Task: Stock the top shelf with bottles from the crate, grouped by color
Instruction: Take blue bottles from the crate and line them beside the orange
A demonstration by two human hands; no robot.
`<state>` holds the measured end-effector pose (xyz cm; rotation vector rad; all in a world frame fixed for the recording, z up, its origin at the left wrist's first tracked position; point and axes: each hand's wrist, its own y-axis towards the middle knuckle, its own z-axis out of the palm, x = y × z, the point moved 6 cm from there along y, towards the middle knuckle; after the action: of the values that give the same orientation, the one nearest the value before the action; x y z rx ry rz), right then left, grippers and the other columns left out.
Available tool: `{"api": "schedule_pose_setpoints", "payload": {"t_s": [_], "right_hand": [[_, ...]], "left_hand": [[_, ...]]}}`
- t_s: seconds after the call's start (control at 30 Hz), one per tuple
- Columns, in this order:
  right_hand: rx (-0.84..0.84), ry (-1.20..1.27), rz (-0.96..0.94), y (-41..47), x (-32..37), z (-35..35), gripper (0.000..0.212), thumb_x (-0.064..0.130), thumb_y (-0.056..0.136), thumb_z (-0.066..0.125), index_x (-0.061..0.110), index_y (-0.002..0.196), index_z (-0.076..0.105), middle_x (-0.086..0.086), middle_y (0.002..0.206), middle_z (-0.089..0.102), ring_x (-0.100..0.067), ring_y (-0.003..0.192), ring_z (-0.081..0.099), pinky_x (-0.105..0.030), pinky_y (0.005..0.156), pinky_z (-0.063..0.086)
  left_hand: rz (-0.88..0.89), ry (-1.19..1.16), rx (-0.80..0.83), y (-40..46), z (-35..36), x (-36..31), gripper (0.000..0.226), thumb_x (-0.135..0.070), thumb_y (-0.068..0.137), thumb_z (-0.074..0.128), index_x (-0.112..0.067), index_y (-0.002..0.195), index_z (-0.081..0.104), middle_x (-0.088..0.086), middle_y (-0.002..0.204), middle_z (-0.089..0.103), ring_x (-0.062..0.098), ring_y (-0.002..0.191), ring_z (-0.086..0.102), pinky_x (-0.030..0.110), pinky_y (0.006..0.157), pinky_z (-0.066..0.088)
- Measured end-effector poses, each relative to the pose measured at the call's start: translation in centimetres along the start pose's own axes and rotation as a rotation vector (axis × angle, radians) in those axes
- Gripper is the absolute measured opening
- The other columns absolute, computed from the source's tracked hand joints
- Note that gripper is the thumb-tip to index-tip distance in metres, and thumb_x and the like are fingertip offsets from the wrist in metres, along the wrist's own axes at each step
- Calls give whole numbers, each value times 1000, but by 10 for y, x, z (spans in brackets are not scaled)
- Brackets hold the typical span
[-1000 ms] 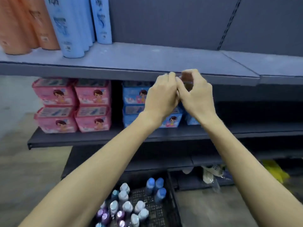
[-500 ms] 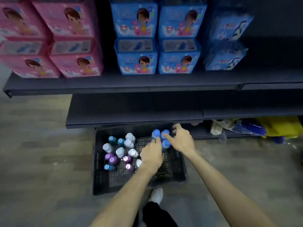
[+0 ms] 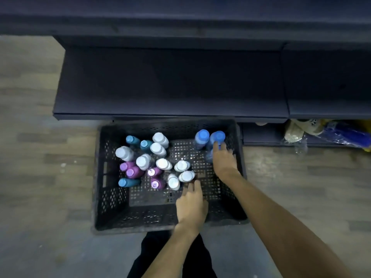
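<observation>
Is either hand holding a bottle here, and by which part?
Neither clearly. The right hand reaches to a blue-capped bottle, fingertips by its cap; no grip shows. The left hand hovers by the white-capped bottles.

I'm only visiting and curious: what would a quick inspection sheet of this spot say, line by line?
Surface: wood-look floor, with a bare dark bottom shelf above it.
Job's things: black crate holding upright white-capped, purple, teal and blue-capped bottles.
Clutter: bagged items under the shelf at right.
Hands: left hand reaches toward a white-capped bottle, holding nothing; right hand fingers touch a blue-capped bottle, grip unclear.
Cables: nothing seen.
Surroundings: the person's dark trousers below the crate.
</observation>
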<state>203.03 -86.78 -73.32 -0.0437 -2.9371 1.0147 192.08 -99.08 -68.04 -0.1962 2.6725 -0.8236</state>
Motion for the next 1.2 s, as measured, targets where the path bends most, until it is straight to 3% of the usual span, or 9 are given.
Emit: {"api": "schedule_pose_setpoints", "payload": {"t_s": [0.17, 0.3, 0.5, 0.63, 0.73, 0.9, 1.0, 1.2], "right_hand": [[-121, -239, 0, 27, 11, -9, 60, 7, 95, 58, 7, 146, 28, -20, 147, 34, -35, 125, 47, -34, 81, 51], [-97, -277, -4, 23, 4, 3, 65, 6, 87, 68, 10, 141, 31, -18, 144, 35, -33, 118, 53, -34, 78, 50], [-67, -240, -121, 12, -7, 5, 61, 3, 90, 63, 10, 143, 36, -16, 138, 43, -33, 110, 61, -38, 85, 53], [-126, -221, -205, -20, -1, -40, 45, 21, 94, 60, 9, 135, 45, -15, 126, 50, -36, 101, 63, -38, 70, 45], [-140, -209, -245, -53, 0, -90, 46, 30, 87, 67, 11, 125, 50, -11, 116, 54, -36, 96, 63, -36, 67, 39], [-188, -211, -332, -114, 24, -166, 39, 31, 74, 69, 14, 107, 55, -3, 93, 54, -33, 86, 60, -33, 64, 37], [-226, -202, -365, -151, 42, -219, 37, 30, 69, 70, 15, 100, 58, -3, 88, 57, -31, 80, 59, -36, 64, 48], [-346, -191, -425, -233, 66, -337, 39, 36, 66, 72, 19, 99, 62, -2, 88, 61, -29, 81, 59, -35, 65, 49]], "left_hand": [[47, -49, -95, 3, 27, 11, 55, -24, 54, 81, -14, 106, 64, -2, 82, 64, 19, 70, 67, 31, 45, 51], [75, -41, -163, 1, 26, 14, 56, -24, 42, 84, -16, 94, 65, -6, 72, 60, 14, 60, 64, 26, 37, 46], [75, -67, -126, 0, 26, 25, 53, -21, 48, 83, -17, 96, 61, -4, 75, 60, 16, 62, 63, 29, 40, 49], [40, 34, -79, 9, 2, 30, 52, -25, 82, 65, -15, 129, 45, 4, 116, 57, 24, 103, 61, 36, 74, 54], [71, 9, -109, 12, -24, 20, 53, -31, 89, 61, -16, 134, 38, 4, 127, 52, 24, 115, 55, 37, 83, 51], [191, -76, -154, 9, -79, -5, 59, -43, 83, 69, -17, 126, 40, 3, 122, 54, 24, 111, 57, 38, 82, 50], [243, -196, -158, 1, -115, -15, 67, -42, 79, 73, -20, 132, 39, 1, 120, 53, 23, 109, 56, 41, 84, 52], [366, -466, -289, -33, -222, -26, 42, -39, 71, 74, -27, 100, 47, -9, 89, 62, 17, 83, 62, 39, 69, 51]]}}
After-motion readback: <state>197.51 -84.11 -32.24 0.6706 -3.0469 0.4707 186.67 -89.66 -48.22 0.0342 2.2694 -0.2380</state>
